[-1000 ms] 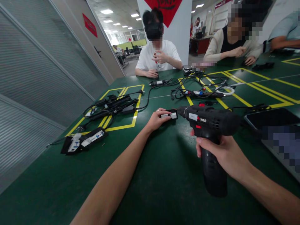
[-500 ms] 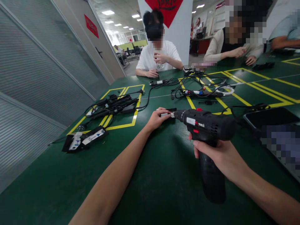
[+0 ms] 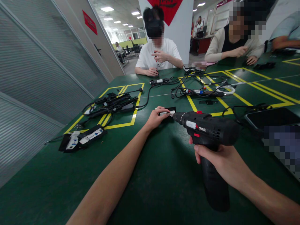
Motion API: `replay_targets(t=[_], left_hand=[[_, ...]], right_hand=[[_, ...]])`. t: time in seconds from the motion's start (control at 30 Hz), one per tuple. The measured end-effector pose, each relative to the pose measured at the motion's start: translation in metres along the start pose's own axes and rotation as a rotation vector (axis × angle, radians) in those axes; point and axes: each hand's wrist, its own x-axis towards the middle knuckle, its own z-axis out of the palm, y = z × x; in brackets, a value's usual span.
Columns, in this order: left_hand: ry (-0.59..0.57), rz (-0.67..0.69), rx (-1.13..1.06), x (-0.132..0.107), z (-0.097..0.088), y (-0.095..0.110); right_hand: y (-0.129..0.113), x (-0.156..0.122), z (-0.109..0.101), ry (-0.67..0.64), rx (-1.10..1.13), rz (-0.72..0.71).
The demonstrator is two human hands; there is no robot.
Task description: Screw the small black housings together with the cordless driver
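My right hand (image 3: 217, 157) is wrapped round the handle of a black cordless drill (image 3: 208, 126) with red buttons. The drill points left, its bit (image 3: 171, 114) reaching the fingertips of my left hand (image 3: 156, 118). Those fingers are closed on a small black-and-white piece (image 3: 172, 110) lying on the table, which they and the drill's nose partly cover. Whether the bit touches a screw there is too small to tell. To the left of my arm lie two black pieces with white inner faces (image 3: 92, 136), joined or side by side.
A tangle of black cables and tools (image 3: 114, 104) lies inside yellow tape at left. More cables and a pen-like tool (image 3: 199, 92) lie ahead. A phone-like dark slab (image 3: 273, 118) is at right. Across the green table (image 3: 150, 187) sit a person in white (image 3: 171, 51) and others.
The drill and my right hand have shifted slightly right and down in view. The drill's nose now sits a little lower against the piece, and more of its white part shows.
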Motion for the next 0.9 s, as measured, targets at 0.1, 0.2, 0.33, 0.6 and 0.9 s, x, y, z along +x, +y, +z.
replay_targets(t=[0.1,0.2,0.33,0.6,0.9], left_hand=[[0.001,-0.015,0.011,-0.0005,-0.0003,0.0018],[-0.007,-0.034,0.023,-0.0007,-0.0009,0.0033],[-0.017,-0.036,0.026,-0.0004,-0.0014,0.0033],[-0.015,-0.017,0.019,0.0004,-0.0007,0.0002],[-0.028,-0.041,0.023,0.0001,-0.0023,0.0016]], right_hand=[[0.0005,-0.0012,0.0005,0.003,0.006,-0.002],[-0.0006,-0.0016,0.0008,0.021,0.010,-0.011],[-0.0012,-0.0005,0.0022,0.019,0.018,-0.011],[0.0069,0.0025,0.0052,0.012,0.002,-0.025],[0.0082,-0.0017,0.0098,0.017,-0.099,0.026]])
